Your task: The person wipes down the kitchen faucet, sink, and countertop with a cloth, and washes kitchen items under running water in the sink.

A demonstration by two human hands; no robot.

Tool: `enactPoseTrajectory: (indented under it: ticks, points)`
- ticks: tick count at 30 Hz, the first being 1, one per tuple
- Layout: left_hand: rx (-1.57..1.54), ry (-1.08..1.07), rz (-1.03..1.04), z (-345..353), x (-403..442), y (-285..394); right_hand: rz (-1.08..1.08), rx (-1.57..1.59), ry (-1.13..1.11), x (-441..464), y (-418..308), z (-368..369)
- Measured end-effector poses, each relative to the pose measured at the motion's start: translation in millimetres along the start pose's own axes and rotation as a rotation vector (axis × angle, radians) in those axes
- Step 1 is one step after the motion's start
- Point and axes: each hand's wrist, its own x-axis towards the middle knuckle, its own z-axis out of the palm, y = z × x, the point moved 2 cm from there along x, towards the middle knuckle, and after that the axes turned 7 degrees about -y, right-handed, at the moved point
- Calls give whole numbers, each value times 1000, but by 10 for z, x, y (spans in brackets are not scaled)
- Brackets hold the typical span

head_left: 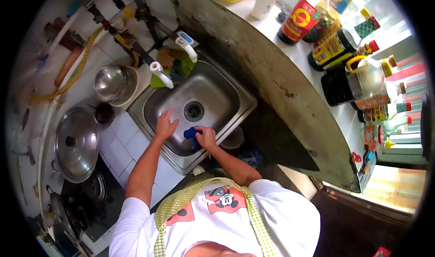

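Note:
My left hand (166, 124) is over the near left part of the steel sink (217, 87), fingers spread, holding nothing. At the sink's near edge, my right hand (206, 138) is closed on a dark blue cloth (190, 133), part of which hangs down into the basin. The round drain (194, 111) lies just beyond both hands. Two white taps, one on the left (161, 74) and one on the right (187, 46), stand at the sink's far side, and no running water can be made out. A green item (185, 65) lies behind the taps.
Left of the sink are metal bowls (108, 83), a large lidded pan (77, 144) and a white tiled counter (131, 138). Pipes and a yellow hose (81, 69) run along the wall. On the right, a raised ledge (333, 107) holds several bottles, including a red one (300, 20).

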Motion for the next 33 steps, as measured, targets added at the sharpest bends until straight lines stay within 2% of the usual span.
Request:
enactPoseTrajectory:
  ticks: [2, 3, 5, 6, 8, 9, 11, 12, 13, 14, 15, 17, 18, 19, 21, 22, 23, 25, 26, 27, 28, 29, 30, 31, 32, 33]
  points:
    - [-495, -100, -348, 100, 45, -205, 464, 769, -76, 392, -22, 183]
    - [-876, -109, -471, 24, 40, -108, 525, 975, -147, 573, -164, 103]
    - [-1213, -194, -635, -445, -29, 301, 524, 1249, -208, 921, -158, 126]
    - [-1225, -151, -640, -433, 0, 210, 508, 1241, -248, 1043, -216, 54]
    - [-1195, -127, -451, -269, 218, -30, 245, 657, -163, 1325, -405, -180]
    - [-1205, -22, -316, -246, 320, -41, 218, 653, -174, 1423, -650, -288]
    - [-1205, 138, -305, -309, 497, 110, -6, 1121, 33, 1570, -1133, -568]
    - [-1227, 177, -252, -267, 589, 111, -316, 957, 28, 1650, -1270, -581]
    - [-1246, 213, -196, -227, 689, 123, -355, 808, 26, 1720, -1350, -591]
    - [-1246, 167, -225, -419, 665, 356, -213, 831, 19, 1814, -1410, -593]
    - [-1166, 116, -334, -385, 750, 294, -72, 854, 13, 1913, -1447, -586]
    - [-1097, 240, -179, -425, 815, 338, -174, 722, 135, 2009, -1432, -593]
    - [-1083, 193, -234, -525, 799, 424, -74, 850, 64, 2080, -1372, -564]
    - [-1078, 189, -216, -570, 802, 473, -84, 847, 80, 2154, -1303, -584]
    - [-1334, 174, -298, -550, 808, 499, 120, 935, -221, 2225, -1213, -647]
    - [-1409, 129, -215, -454, 881, 390, 173, 902, -366, 2288, -1130, -663]
    - [-1415, 124, -223, -441, 897, 419, 183, 899, -367, 2307, -1060, -720]
    - [-1480, 57, -380, -482, 854, 370, -241, 730, -459, 2272, -1035, -787]
    - [-1570, 67, -380, -409, 862, 294, -187, 687, -627, 2288, -735, -654]
    - [-1627, 113, -463, -598, 780, 484, -63, 735, -745, 2170, -690, -682]
    - [-1695, 91, -437, -519, 818, 381, -24, 695, -789, 2076, -474, -537]
    - [-1680, 101, -245, -396, 849, 231, 84, 729, -900, 1943, -342, -455]
    - [-1625, 100, -333, -485, 800, 266, 282, 561, -899, 1873, -387, -523]
    - [-1592, 89, -389, -442, 810, 165, 289, 765, -831, 1866, -86, -250]
    - [-1519, 102, -408, -476, 791, 102, 287, 922, -761, 1835, -271, -382]
    - [-1491, 123, -456, -597, 718, 177, 247, 865, -727, 1868, -253, -357]
